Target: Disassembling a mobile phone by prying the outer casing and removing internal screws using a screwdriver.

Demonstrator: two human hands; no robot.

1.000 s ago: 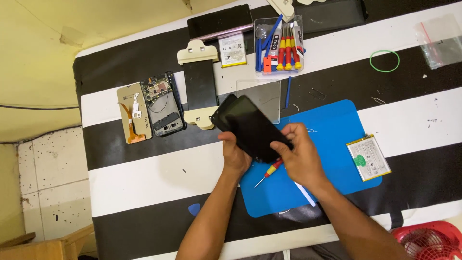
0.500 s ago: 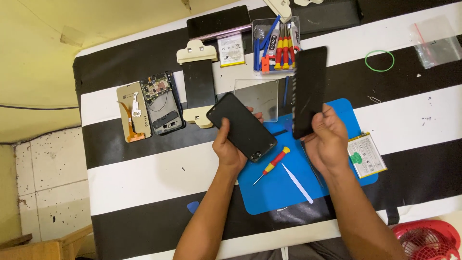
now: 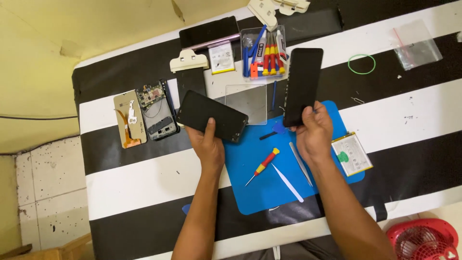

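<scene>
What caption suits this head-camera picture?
Left hand holds one black phone panel, right hand another, above a blue mat.

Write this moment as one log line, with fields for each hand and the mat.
left hand: holds black phone | right hand: holds black panel upright | blue mat: red-yellow screwdriver lying

Striped table [image 3: 144, 178], yellow wall [image 3: 72, 38], tiled floor [image 3: 43, 192]

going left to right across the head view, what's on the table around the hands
Gold back cover → opened phone body → black panel in the left hand → red-and-yellow screwdriver → black panel in the right hand → battery → green rubber band → clear plastic bag
</scene>
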